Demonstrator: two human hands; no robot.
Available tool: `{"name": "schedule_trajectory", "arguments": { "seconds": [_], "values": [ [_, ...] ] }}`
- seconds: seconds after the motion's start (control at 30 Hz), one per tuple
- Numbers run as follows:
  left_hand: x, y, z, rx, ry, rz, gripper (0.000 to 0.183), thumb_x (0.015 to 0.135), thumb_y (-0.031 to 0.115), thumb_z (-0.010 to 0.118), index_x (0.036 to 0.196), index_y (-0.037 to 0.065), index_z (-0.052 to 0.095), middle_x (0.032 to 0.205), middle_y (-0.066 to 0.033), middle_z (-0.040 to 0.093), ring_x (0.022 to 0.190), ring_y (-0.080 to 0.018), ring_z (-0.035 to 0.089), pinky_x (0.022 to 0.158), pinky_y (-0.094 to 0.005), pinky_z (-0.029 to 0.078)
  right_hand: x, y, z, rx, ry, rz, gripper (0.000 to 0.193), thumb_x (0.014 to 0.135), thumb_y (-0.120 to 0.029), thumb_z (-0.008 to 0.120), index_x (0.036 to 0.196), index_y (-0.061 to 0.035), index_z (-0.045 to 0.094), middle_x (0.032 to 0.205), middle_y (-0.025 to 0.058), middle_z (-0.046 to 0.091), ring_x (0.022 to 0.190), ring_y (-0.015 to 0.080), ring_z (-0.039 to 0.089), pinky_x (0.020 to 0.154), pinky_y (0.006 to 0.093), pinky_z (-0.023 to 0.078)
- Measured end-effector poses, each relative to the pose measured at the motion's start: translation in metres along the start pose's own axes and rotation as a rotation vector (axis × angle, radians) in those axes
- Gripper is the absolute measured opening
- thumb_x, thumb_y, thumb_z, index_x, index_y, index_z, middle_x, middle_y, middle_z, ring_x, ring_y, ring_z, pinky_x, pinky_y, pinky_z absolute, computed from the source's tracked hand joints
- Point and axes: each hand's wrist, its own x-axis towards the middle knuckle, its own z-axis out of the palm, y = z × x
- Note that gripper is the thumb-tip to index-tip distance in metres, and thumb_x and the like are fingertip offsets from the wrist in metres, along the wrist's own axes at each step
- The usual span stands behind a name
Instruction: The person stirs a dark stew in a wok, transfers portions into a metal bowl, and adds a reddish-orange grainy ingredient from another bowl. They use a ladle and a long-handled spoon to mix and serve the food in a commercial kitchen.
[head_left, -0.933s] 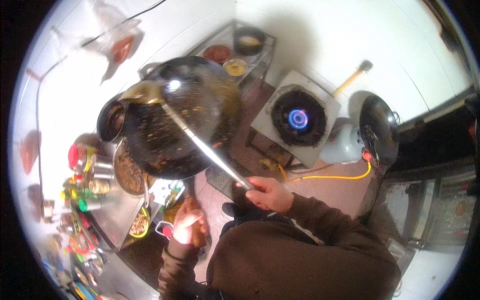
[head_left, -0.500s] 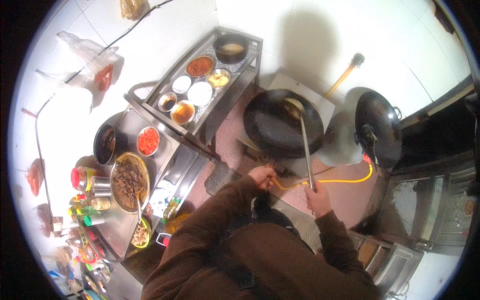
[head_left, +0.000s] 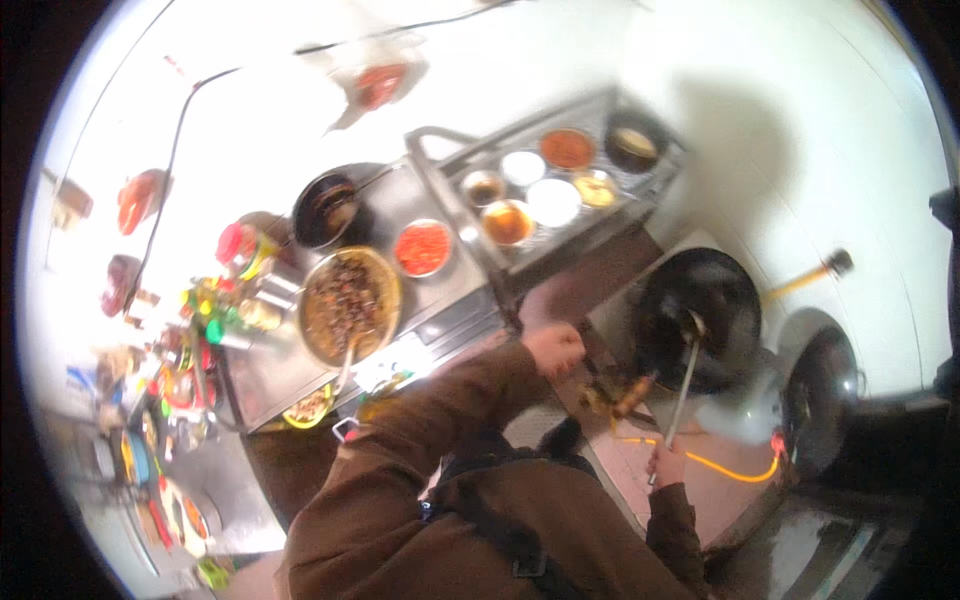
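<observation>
- Black wok (head_left: 700,318) sits on the burner stand at the right of the view; every place below is given from this wok
- Right hand (head_left: 668,464) is below the wok, closed around the end of a long metal ladle (head_left: 684,378)
- the ladle handle runs up from that hand, and its bowl rests inside the wok, near the middle
- Left hand (head_left: 553,350) is to the left of the wok, fingers curled into a loose fist; it is just beside the wok's left edge, and I cannot tell whether it grips the wok handle or anything else
- a second dark wok (head_left: 826,397) stands to the lower right of the wok, close by it
- a yellow hose (head_left: 716,464) curves along the floor below the wok
- a wooden-handled tool (head_left: 812,276) lies to the right of the wok, against the white wall
- a metal rack (head_left: 575,235) with round bowls of sauces and powders stands to the upper left of the wok
- farther left, a metal counter (head_left: 262,368) holds a wide pan of dark cooked food (head_left: 350,305), a bowl of red chopped pieces (head_left: 423,248) and a black pot (head_left: 326,208)
- both sleeves are brown
</observation>
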Motion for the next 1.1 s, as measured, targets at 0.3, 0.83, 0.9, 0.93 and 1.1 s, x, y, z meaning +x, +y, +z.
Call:
{"name": "schedule_trajectory", "arguments": {
  "seconds": [0.3,0.83,0.9,0.93,1.1],
  "values": [
    [-0.178,-0.119,-0.447,0.243,1.595,-0.120,0.030,0.086,0.029,0.066,0.097,0.002,0.070,0.092,-0.0191,0.072,0.088,-0.0311,0.070,0.084,-0.0409,0.054,0.013,-0.025,0.054,0.271,0.054,0.133,0.019,0.096,-0.016,0.060,0.113,-0.0163,0.055,0.069,-0.0037,0.045,0.049,0.0062,0.040,0.038,0.0201,0.034],
    [-0.162,-0.220,-0.579,-0.496,1.364,-0.137,0.028,0.089,0.018,0.057,0.107,-0.002,0.062,0.091,-0.0210,0.065,0.072,-0.0344,0.067,0.059,-0.0463,0.060,-0.057,-0.035,0.089,0.518,0.129,0.065,0.016,0.099,-0.018,0.057,0.115,-0.0159,0.059,0.070,-0.0064,0.045,0.048,0.0021,0.036,0.036,0.0171,0.032],
    [-0.164,-0.212,-0.588,-0.015,1.446,-0.229,0.030,0.087,0.020,0.058,0.103,-0.005,0.065,0.089,-0.0223,0.067,0.076,-0.0339,0.068,0.061,-0.0455,0.060,-0.062,-0.035,0.092,0.541,0.128,0.037,0.015,0.099,-0.018,0.057,0.114,-0.0162,0.060,0.070,-0.0064,0.045,0.048,0.0022,0.037,0.036,0.0172,0.032],
    [-0.166,-0.204,-0.591,0.211,1.448,-0.308,0.031,0.086,0.021,0.058,0.101,-0.006,0.067,0.088,-0.0229,0.068,0.078,-0.0336,0.069,0.062,-0.0451,0.060,-0.064,-0.034,0.093,0.534,0.157,0.028,0.016,0.099,-0.017,0.057,0.114,-0.0163,0.060,0.070,-0.0063,0.045,0.048,0.0022,0.037,0.036,0.0173,0.032],
    [-0.196,-0.123,-0.566,0.670,1.433,-0.258,0.041,0.084,0.033,0.058,0.095,-0.004,0.071,0.099,-0.0312,0.067,0.101,-0.0455,0.064,0.093,-0.0483,0.049,-0.064,-0.030,0.095,0.555,0.128,-0.030,0.017,0.098,-0.015,0.058,0.115,-0.0165,0.059,0.071,-0.0057,0.046,0.049,0.0027,0.038,0.037,0.0181,0.032]
  ]
}}
